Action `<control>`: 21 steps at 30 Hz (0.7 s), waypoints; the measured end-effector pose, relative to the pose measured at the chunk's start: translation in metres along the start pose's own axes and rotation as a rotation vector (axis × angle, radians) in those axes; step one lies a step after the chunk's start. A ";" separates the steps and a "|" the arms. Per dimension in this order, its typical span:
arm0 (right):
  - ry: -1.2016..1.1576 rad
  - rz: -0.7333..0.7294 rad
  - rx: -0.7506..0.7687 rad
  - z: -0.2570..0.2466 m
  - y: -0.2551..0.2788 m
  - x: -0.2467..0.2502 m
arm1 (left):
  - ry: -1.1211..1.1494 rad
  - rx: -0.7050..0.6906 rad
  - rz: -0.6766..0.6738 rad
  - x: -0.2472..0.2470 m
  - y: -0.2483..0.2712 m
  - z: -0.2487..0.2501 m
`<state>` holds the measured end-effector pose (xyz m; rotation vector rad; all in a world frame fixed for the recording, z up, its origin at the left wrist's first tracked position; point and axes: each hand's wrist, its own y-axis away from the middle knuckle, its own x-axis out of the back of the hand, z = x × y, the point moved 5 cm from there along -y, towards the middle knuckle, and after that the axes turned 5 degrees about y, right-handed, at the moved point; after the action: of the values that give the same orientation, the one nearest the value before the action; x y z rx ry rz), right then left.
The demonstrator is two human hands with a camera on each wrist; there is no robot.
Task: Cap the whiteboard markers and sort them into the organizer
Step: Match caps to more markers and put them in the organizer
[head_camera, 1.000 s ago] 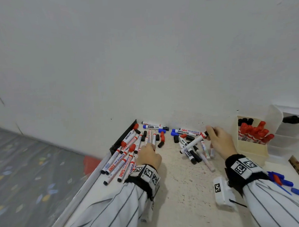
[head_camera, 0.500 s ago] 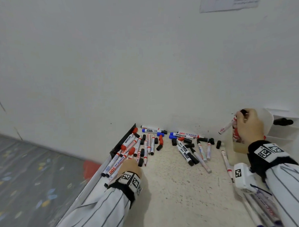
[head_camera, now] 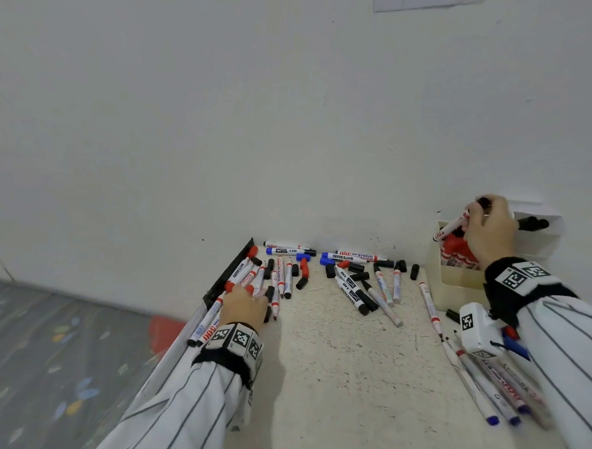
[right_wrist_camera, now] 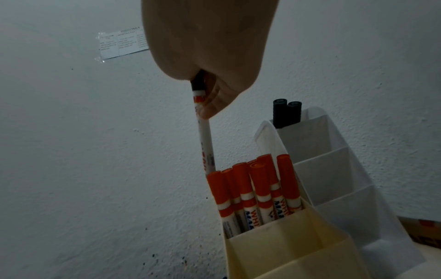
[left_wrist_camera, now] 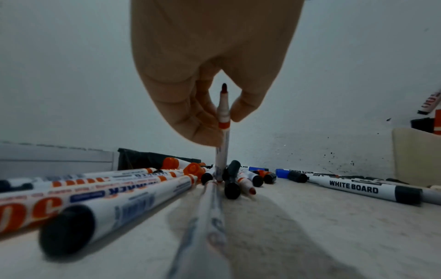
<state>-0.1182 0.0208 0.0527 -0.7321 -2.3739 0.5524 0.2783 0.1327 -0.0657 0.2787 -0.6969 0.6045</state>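
Since half a second ago the right hand [right_wrist_camera: 210, 62] has lowered its pinched black-capped marker [right_wrist_camera: 205, 139] into the cream organizer [right_wrist_camera: 274, 251] among red-capped markers [right_wrist_camera: 260, 190]; the left hand [left_wrist_camera: 205, 62] now pinches an uncapped red marker [left_wrist_camera: 223, 132] upright. Two black markers [right_wrist_camera: 286, 113] stand in the white organizer [right_wrist_camera: 334, 169]. Loose markers [head_camera: 355, 283] litter the speckled counter [head_camera: 345, 375] below a white wall [head_camera: 282, 106].
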 end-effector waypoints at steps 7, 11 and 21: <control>0.027 0.102 0.082 0.008 -0.020 0.007 | 0.194 -0.122 0.123 -0.002 0.001 0.022; 0.165 0.023 0.089 0.022 -0.030 -0.006 | 0.229 -0.200 0.177 -0.004 -0.003 0.031; 0.409 -0.057 0.110 0.051 -0.044 -0.031 | 0.320 -0.252 0.237 0.002 -0.019 0.034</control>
<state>-0.1463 -0.0421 0.0255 -0.6552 -1.9639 0.4555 0.2734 0.1038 -0.0407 -0.1365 -0.4921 0.7585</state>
